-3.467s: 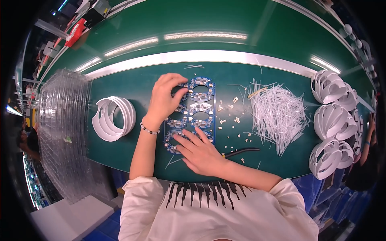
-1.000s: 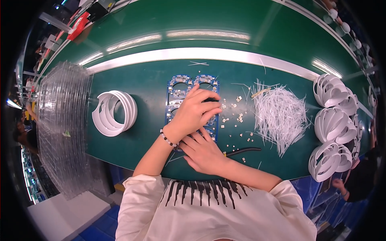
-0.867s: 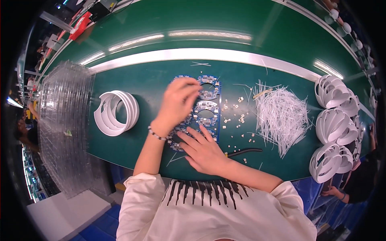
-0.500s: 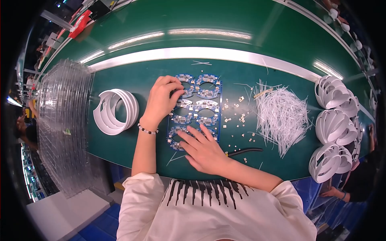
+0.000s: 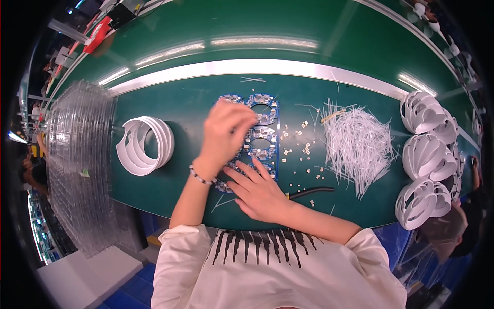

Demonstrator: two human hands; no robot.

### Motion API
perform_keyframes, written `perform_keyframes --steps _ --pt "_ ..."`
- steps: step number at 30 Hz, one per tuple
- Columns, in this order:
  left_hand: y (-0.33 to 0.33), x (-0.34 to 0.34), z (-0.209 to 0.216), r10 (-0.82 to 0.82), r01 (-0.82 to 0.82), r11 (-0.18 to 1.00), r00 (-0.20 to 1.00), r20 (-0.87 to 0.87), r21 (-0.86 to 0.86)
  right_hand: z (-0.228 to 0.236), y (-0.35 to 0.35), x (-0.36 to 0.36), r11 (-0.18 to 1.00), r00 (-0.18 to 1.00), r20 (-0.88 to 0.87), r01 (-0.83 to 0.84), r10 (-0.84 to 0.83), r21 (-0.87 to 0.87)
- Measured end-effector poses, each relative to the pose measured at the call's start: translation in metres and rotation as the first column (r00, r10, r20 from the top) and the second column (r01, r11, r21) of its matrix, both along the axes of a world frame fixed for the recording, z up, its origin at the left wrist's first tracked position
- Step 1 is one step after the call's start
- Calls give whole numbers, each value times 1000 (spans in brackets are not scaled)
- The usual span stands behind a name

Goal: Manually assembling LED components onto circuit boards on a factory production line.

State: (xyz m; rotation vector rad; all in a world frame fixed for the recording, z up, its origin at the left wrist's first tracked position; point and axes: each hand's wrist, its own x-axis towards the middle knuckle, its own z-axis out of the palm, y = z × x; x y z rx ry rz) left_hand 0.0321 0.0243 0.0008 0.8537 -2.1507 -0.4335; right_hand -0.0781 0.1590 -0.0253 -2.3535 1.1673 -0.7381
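Observation:
A blue panel of joined circuit boards [image 5: 263, 153], with ring-shaped cut-outs, lies on the green table in front of me. Over its left column hovers my left hand [image 5: 226, 131], smeared by motion, so its fingertips and anything in them are unclear. My right hand [image 5: 261, 195] rests on the panel's near end with fingers spread, holding nothing. Beside its wrist lies a tool with a black handle [image 5: 315, 190], partly covered by the right forearm. Small cream-coloured pieces [image 5: 307, 150] are scattered right of the panel.
A heap of thin white strips [image 5: 360, 154] lies to the right, with stacked white plastic rings [image 5: 424, 157] beyond it. On the left stand more white rings [image 5: 163, 140] and a tall stack of clear plastic trays [image 5: 80, 165]. A white ledge [image 5: 257, 67] crosses behind the panel.
My left hand has moved right and slightly nearer, from the panel's far left edge to over its middle. The right hand stays on the near end.

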Motion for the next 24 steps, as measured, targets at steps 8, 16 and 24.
perform_keyframes --steps 8,16,24 --pt "3 -23 -27 -190 189 982 977 92 19 -18 -11 12 978 962 226 181 -154 -103" --pt "2 5 -18 -216 205 976 952 219 70 -45 -13 21 941 985 173 77 -20 -328" --pt "3 10 -17 -156 205 954 963 219 -221 -81 -41 55 854 978 -76 128 -192 -505"
